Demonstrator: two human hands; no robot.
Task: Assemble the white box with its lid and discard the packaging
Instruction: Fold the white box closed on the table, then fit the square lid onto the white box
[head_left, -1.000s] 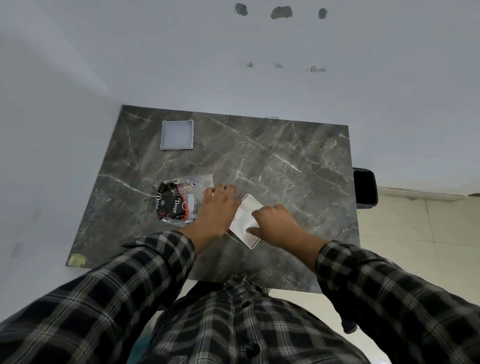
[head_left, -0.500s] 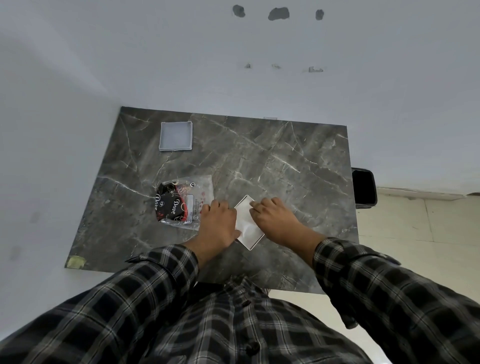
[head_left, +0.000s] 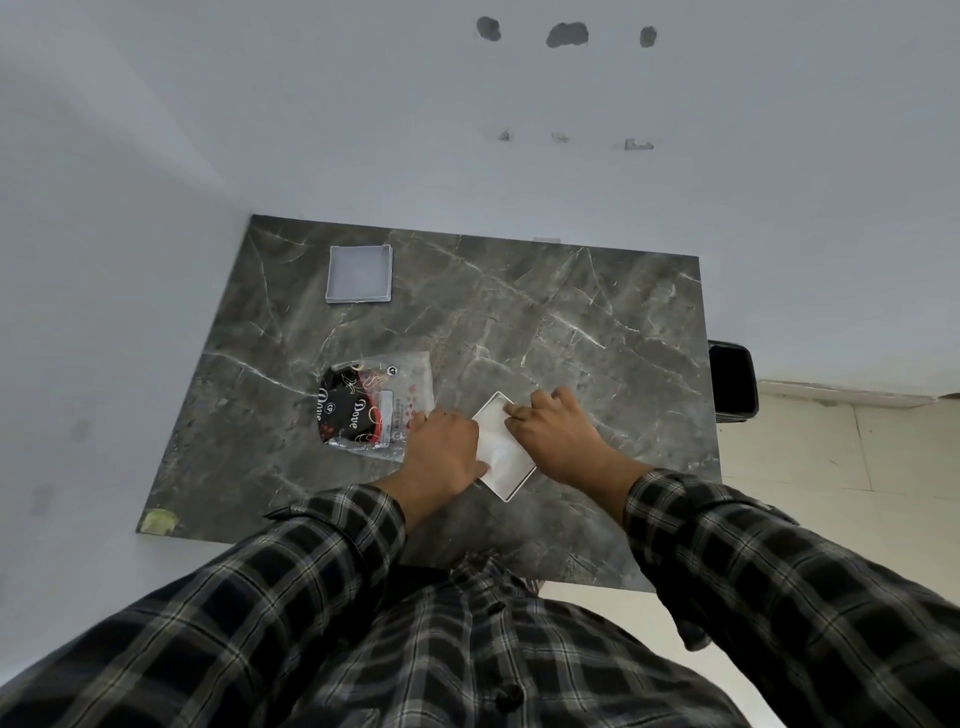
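head view: the white box (head_left: 501, 451) lies flat on the dark marble table (head_left: 571, 322), near its front edge and turned like a diamond. the left hand (head_left: 444, 449) rests palm down on the box's left side, fingers together and flat. the right hand (head_left: 558, 441) presses on its right side, fingers (head_left: 519, 410) curled over the upper right edge. neither hand closes around it. just left of the left hand lies a clear plastic package (head_left: 376, 402) with a black and red label. well apart, toward the far left corner, sits a shallow white lid (head_left: 358, 274), open side up. a black bin (head_left: 732, 382) stands beside the table's right edge.
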